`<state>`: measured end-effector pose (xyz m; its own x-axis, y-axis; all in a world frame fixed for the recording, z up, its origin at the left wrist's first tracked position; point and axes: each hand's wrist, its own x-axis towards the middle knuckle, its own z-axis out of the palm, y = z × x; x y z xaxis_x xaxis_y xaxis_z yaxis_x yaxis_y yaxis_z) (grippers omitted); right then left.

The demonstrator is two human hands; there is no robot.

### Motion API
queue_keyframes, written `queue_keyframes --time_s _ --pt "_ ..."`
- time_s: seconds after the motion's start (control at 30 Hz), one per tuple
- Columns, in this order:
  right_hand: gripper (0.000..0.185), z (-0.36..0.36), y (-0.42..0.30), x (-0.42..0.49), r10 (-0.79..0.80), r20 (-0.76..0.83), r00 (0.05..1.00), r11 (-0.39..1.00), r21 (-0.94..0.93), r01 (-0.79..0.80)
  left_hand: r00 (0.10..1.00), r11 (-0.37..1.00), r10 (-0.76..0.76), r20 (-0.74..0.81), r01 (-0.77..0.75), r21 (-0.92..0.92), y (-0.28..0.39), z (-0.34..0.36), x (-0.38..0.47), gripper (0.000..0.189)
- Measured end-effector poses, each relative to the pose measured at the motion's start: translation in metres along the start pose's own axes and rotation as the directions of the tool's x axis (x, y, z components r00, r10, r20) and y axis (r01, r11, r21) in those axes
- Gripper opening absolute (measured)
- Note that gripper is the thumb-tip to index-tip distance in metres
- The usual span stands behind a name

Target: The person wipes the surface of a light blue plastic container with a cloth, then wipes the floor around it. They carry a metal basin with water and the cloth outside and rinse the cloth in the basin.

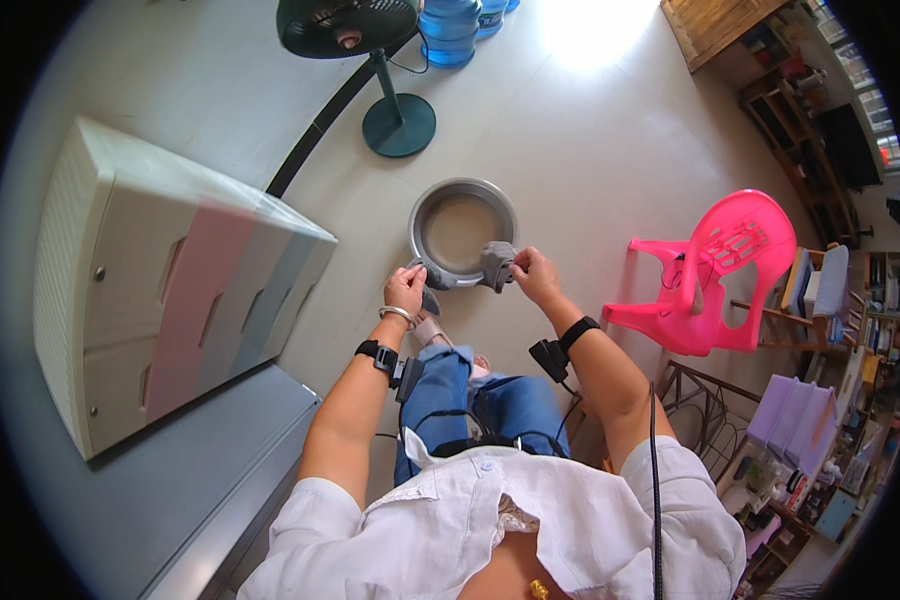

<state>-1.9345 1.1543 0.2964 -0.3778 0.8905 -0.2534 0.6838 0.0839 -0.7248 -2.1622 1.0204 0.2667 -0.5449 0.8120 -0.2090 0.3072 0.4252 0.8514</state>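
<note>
My left hand (405,289) pinches a dark grey cloth (439,277), whose parts hang by the near-left rim of a round metal basin (508,206). At the near-right rim, my right hand (534,276) pinches another grey cloth piece (498,264). Whether the two grey pieces are one cloth or separate ones I cannot tell. Cloudy water (461,229) appears to lie in the basin, which is in front of my feet.
A green standing fan (399,126) and blue water bottles (448,30) stand beyond the basin. On the right is a pink plastic chair (701,300). A plastic drawer cabinet (135,300) is at the left, on a grey surface (157,495).
</note>
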Motion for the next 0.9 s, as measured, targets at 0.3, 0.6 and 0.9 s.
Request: queue_keyframes --time_s 0.3,0.6,0.9 --pt "0.026 0.105 0.123 0.136 0.018 0.179 0.984 0.969 0.239 -0.061 0.855 0.631 -0.513 0.078 0.437 -0.642 -0.12 0.14 0.128 0.038" --pt "0.014 0.242 0.321 0.288 -0.026 0.213 0.977 0.983 -0.171 0.063 0.902 0.905 -0.423 0.085 0.415 0.097 -0.28 0.28 0.205 0.026" --pt "0.011 0.293 0.366 0.31 -0.002 0.466 0.885 0.861 0.45 -0.235 0.854 0.673 -0.293 0.431 0.504 -0.541 -0.338 0.401 0.239 0.048"
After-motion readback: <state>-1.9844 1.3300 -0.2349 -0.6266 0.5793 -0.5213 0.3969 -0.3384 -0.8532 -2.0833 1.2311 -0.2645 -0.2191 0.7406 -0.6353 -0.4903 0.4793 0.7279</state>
